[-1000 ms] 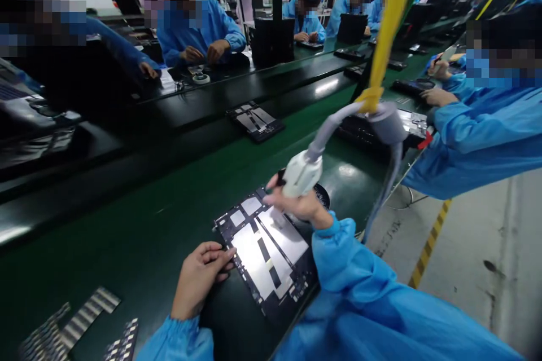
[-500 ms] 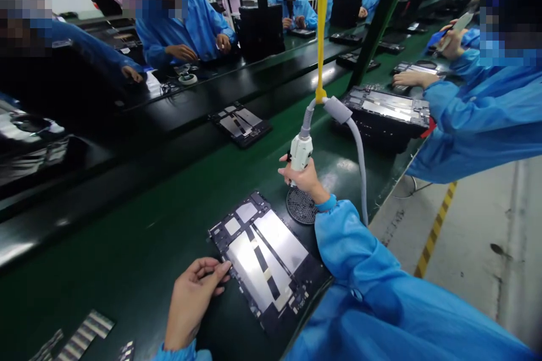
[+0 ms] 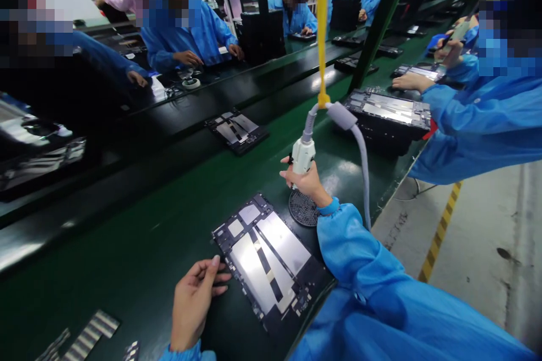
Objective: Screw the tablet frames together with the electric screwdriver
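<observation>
An open tablet chassis with silver plates and black strips lies on the green belt in front of me. My left hand rests at its left edge, fingers loosely curled and touching the frame. My right hand is wrapped round a white electric screwdriver held upright over a round black perforated dish just right of the chassis. A grey hose and a yellow strap run up from the tool.
Striped metal strips lie at the lower left. Another chassis sits on the far black belt, and a third lies before a co-worker in blue on my right. Several people work across the line. A floor with yellow tape runs on the right.
My right hand lifted the screwdriver off the chassis and carried it right, over the round dish. My left hand stayed at the chassis edge. The camera view swung up.
</observation>
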`<state>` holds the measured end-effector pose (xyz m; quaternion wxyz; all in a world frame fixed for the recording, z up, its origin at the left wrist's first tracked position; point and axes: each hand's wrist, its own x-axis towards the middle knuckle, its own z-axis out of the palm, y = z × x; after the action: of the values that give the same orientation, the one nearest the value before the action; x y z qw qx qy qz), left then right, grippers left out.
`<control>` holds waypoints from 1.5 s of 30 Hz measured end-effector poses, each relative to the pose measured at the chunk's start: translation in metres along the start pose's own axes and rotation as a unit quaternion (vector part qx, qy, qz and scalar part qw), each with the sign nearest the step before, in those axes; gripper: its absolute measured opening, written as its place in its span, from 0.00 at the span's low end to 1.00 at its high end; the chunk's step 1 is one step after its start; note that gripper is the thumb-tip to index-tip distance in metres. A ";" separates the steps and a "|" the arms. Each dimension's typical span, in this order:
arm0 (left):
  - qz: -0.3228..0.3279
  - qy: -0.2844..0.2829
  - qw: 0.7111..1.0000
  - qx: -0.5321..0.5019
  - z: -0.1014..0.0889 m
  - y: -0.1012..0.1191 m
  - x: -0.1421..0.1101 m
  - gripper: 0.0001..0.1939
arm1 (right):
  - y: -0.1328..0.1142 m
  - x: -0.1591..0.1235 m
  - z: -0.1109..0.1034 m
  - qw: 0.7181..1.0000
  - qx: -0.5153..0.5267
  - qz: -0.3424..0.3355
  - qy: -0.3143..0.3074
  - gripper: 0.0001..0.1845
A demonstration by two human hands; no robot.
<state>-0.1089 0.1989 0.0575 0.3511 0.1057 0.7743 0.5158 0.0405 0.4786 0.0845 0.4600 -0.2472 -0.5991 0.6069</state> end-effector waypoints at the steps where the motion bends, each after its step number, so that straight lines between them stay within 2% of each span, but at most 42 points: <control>1: 0.008 0.002 1.000 -0.005 0.001 -0.001 0.001 0.31 | -0.006 -0.001 0.002 1.000 0.007 -0.006 0.000 0.15; 5: 0.028 0.011 0.999 -0.042 0.006 -0.003 -0.002 0.30 | -0.035 -0.019 0.032 0.996 0.076 -0.023 -0.034 0.15; 8: 0.044 0.005 0.997 -0.065 0.009 -0.002 -0.006 0.30 | -0.051 -0.041 0.071 0.985 0.126 0.005 -0.118 0.14; 12: 0.051 -0.013 0.996 -0.073 0.011 -0.004 -0.005 0.28 | -0.050 -0.068 0.117 0.970 0.086 0.059 -0.220 0.13; 15: 0.048 -0.015 0.995 -0.089 0.012 -0.007 -0.005 0.26 | -0.038 -0.077 0.134 0.966 0.022 0.073 -0.248 0.11; 22: 0.053 -0.031 0.992 -0.112 0.013 -0.008 -0.006 0.22 | -0.020 -0.075 0.133 0.973 -0.010 0.068 -0.218 0.14; 28: 0.062 -0.028 0.993 -0.101 0.013 -0.012 -0.004 0.20 | -0.022 -0.076 0.134 0.974 0.026 0.057 -0.218 0.14; 32: 0.075 -0.031 0.992 -0.098 0.013 -0.012 -0.004 0.19 | -0.028 -0.083 0.143 0.966 0.056 0.067 -0.242 0.14; 37: 0.078 -0.033 0.991 -0.102 0.013 -0.012 -0.005 0.19 | -0.024 -0.092 0.152 0.956 0.051 0.105 -0.268 0.14; 45: 0.090 -0.033 0.990 -0.102 0.014 -0.014 -0.004 0.18 | -0.015 -0.093 0.152 0.955 0.037 0.097 -0.278 0.14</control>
<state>-0.0936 0.2004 0.0437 0.3378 0.1556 0.6931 0.6175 -0.0432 0.3208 0.0994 0.2230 -0.1087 -0.6533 0.7153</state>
